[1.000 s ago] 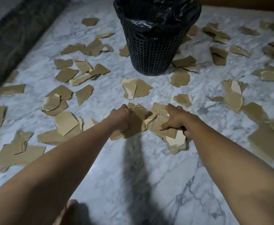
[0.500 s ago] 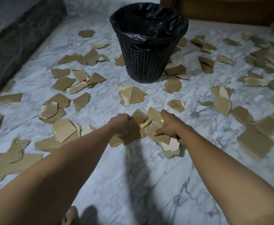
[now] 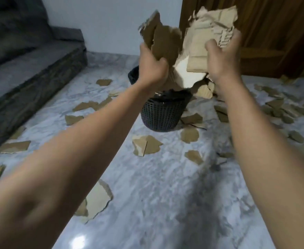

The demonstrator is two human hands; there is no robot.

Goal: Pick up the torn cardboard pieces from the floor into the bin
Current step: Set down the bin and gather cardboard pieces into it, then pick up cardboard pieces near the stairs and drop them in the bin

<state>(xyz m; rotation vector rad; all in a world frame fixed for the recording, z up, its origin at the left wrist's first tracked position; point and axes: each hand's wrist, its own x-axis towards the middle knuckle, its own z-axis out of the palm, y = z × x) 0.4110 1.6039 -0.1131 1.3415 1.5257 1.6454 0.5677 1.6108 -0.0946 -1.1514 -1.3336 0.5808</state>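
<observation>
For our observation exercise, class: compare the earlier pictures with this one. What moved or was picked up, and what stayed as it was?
The left hand and right hand, already gripping the gathered cardboard pile, lifted it off the floor and up toward the bin. Neither let go. The bin stayed put; scattered pieces still lie around it.

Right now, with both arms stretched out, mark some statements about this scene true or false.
1. The left hand and the right hand each grip torn cardboard up off the floor. True.
2. The bin lies tipped on its side. False: it stands upright.
3. Every piece has been picked up. False: many loose pieces lie on the floor around the bin.
4. The bin has dark mesh walls. True.
</observation>
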